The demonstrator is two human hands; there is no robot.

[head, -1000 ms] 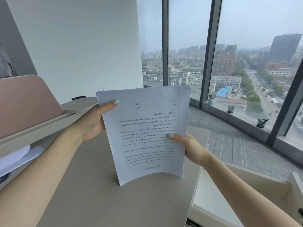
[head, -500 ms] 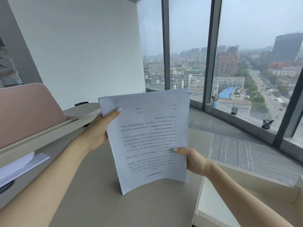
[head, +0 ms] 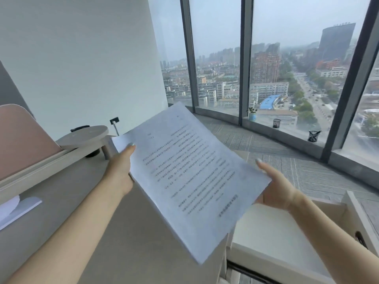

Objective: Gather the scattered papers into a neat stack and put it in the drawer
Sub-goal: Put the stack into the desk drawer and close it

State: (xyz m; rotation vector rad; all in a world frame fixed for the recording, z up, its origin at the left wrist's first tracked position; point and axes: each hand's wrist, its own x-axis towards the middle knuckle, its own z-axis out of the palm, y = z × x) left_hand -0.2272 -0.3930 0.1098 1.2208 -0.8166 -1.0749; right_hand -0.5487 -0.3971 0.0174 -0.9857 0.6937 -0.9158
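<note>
Gripping the paper stack (head: 190,177) — left hand (head: 121,173) clamped, right hand (head: 276,189) spread beneath.

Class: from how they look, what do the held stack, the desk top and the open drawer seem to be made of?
Stack: white printed paper, matte; it sags.
Desk top: smooth matte beige, probably laminate; no grain.
Drawer: cream panels, likely painted board or metal; unclear.

I see soft, hazy daylight coming through the tall windows (head: 266,68) on the right. Shadows are faint. The paper stack (head: 190,177) is motion-blurred, its print smeared. Wide-angle distortion bends the window frames (head: 245,58) near the edges.
</note>
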